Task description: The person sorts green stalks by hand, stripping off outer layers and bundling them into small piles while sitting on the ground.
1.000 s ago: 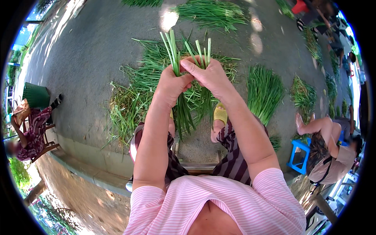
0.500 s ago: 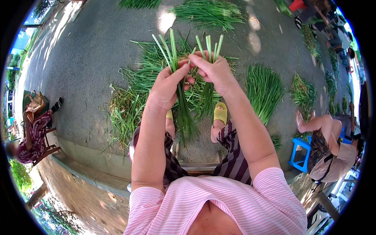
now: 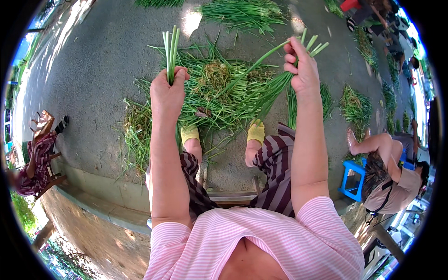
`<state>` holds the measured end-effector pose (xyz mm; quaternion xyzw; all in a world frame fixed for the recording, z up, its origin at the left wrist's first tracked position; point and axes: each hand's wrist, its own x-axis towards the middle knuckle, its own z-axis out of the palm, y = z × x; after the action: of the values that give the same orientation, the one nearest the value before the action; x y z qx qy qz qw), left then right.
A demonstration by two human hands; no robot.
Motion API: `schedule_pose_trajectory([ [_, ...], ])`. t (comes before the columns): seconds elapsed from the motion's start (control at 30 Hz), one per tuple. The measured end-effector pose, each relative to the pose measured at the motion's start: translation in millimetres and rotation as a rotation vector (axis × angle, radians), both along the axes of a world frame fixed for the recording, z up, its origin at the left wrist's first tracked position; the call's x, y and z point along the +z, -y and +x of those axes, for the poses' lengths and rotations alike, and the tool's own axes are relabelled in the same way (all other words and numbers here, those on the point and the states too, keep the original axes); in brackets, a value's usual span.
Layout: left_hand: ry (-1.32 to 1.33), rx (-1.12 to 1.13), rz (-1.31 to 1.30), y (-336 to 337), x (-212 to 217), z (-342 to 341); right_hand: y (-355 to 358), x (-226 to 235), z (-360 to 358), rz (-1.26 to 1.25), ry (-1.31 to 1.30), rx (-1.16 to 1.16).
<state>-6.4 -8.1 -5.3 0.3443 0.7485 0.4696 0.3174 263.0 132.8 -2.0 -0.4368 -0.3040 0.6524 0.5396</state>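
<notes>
My left hand (image 3: 167, 98) is closed around a small bunch of chives (image 3: 171, 49), its pale cut ends pointing up above the fist. My right hand (image 3: 305, 70), held farther out to the right, grips a larger bunch (image 3: 276, 93). Pale ends stick up past its fingers, and the green leaves trail down to the left. One separate stalk (image 3: 261, 59) arches leftward from the right fingertips. Beneath both hands a loose pile of chives (image 3: 196, 105) lies on the ground, with yellowed trimmings (image 3: 215, 74) on top. The left bunch's leafy ends are hidden behind my hand and forearm.
More chives (image 3: 242, 14) lie beyond the pile, with another bundle (image 3: 326, 100) behind my right forearm and a heap (image 3: 355, 106) farther right. My feet wear yellow slippers (image 3: 255, 132). A person sits at right by a blue stool (image 3: 352, 181); another person (image 3: 39, 158) sits at left.
My hands have moved apart: the left went left, the right went right and outward. The right bunch now slants down to the left instead of hanging down. The view has shifted slightly.
</notes>
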Motion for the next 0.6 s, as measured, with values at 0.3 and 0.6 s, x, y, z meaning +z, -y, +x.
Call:
schedule_pose_trajectory([
  [0.3,0.172,-0.114,0.003,-2.8,-9.5,22.2,2.7,-4.0,-6.1,-0.023,-0.02,0.055],
  [0.6,0.406,-0.179,-0.002,-4.2,-1.7,34.5,19.6,1.4,-35.0,-0.02,0.041,0.239],
])
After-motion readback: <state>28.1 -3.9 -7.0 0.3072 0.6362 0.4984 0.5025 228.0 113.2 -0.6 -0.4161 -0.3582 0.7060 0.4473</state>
